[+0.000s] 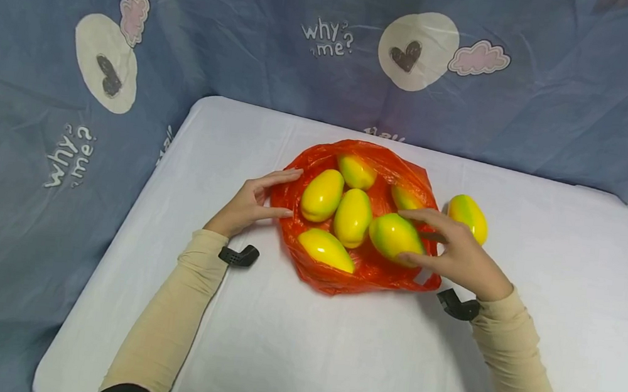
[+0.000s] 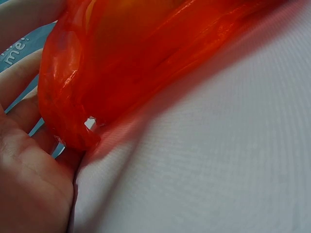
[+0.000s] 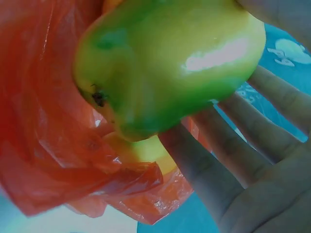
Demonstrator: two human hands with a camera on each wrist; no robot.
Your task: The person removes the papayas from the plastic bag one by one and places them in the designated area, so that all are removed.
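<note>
A red plastic bag point(image 1: 334, 283) stands with its mouth spread wide, several yellow-green mangoes point(image 1: 322, 195) inside. My right hand point(image 1: 459, 251) grips one mango point(image 1: 395, 236) by its right end, thumb on the near side and fingers on the far side, over the bag's right part. The right wrist view shows this mango point(image 3: 165, 68) close up, its dark stem end facing the bag point(image 3: 43, 121). At the bag's left rim, my left hand point(image 1: 241, 207) rests with thumb and forefinger apart. In the left wrist view, its fingers point(image 2: 22, 80) lie behind the red plastic point(image 2: 121, 63).
Another mango point(image 1: 468, 216) lies on the white table point(image 1: 321, 354) right of the bag, partly behind my right hand. A blue patterned cloth point(image 1: 238, 43) hangs along the table's back and left. Black wrist cameras point(image 1: 239, 255) sit at both wrists.
</note>
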